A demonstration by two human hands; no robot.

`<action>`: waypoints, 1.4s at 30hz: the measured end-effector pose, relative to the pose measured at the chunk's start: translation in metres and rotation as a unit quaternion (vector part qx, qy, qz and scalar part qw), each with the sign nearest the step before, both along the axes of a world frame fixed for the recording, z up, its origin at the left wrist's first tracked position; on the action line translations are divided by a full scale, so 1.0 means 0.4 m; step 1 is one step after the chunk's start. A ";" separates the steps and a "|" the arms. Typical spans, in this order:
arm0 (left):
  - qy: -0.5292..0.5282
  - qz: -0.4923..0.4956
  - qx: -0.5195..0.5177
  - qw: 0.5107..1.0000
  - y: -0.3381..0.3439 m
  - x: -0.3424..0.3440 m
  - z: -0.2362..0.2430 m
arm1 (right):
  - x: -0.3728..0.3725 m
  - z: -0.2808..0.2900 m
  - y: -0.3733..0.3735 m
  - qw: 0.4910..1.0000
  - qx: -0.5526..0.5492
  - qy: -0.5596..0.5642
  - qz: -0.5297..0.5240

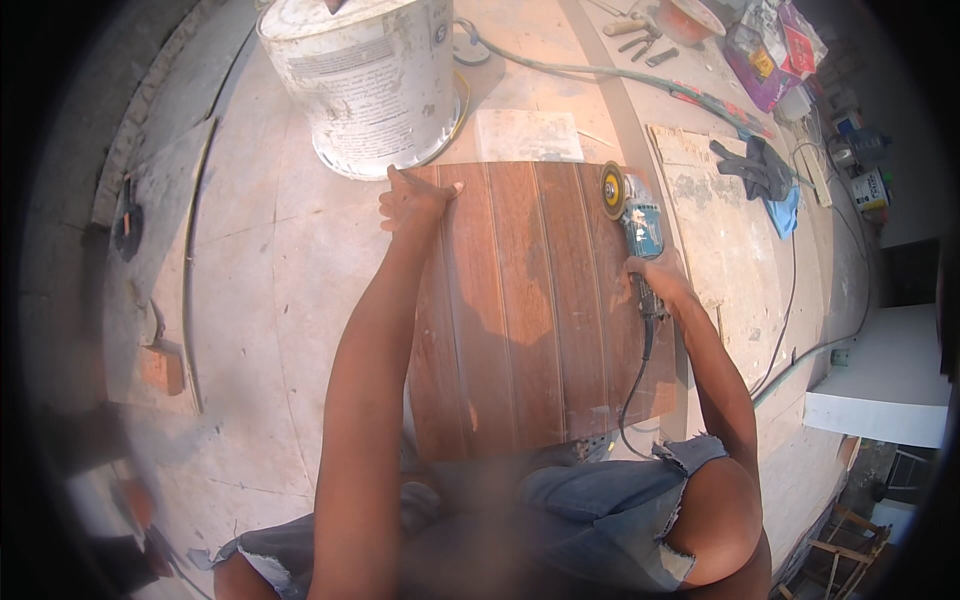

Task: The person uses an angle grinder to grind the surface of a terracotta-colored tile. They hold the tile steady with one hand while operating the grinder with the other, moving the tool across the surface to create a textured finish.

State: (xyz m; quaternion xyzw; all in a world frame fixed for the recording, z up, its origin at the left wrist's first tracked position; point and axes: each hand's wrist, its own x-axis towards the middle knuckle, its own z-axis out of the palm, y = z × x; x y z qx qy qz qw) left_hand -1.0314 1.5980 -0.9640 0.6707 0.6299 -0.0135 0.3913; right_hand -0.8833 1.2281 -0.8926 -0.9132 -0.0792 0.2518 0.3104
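A brown tile [505, 290] with a wood-plank pattern lies flat in front of my knees. My left hand [415, 200] grips its far left corner, the thumb on the top face and the fingers past the side edge. My right hand [658, 280] is wrapped around the body of a teal and black angle grinder [644, 232]. The grinder's yellow-centred disc [612, 190] stands upright by the tile's far right corner; whether it touches the tile, I cannot tell. The grinder's black cord [645, 350] runs back over the tile toward my knee.
A stained white bucket [365, 85] stands just beyond the left corner. A pale tile piece [530, 135] lies past the far edge. At right are a dusty board [710, 220], dark gloves [755, 168] and a green hose [600, 70]. A brick piece [160, 370] sits at left.
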 end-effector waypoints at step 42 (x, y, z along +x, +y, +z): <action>-0.002 0.004 0.003 1.000 -0.016 0.000 0.019 | 0.068 -0.067 0.012 0.998 0.068 0.004 -0.001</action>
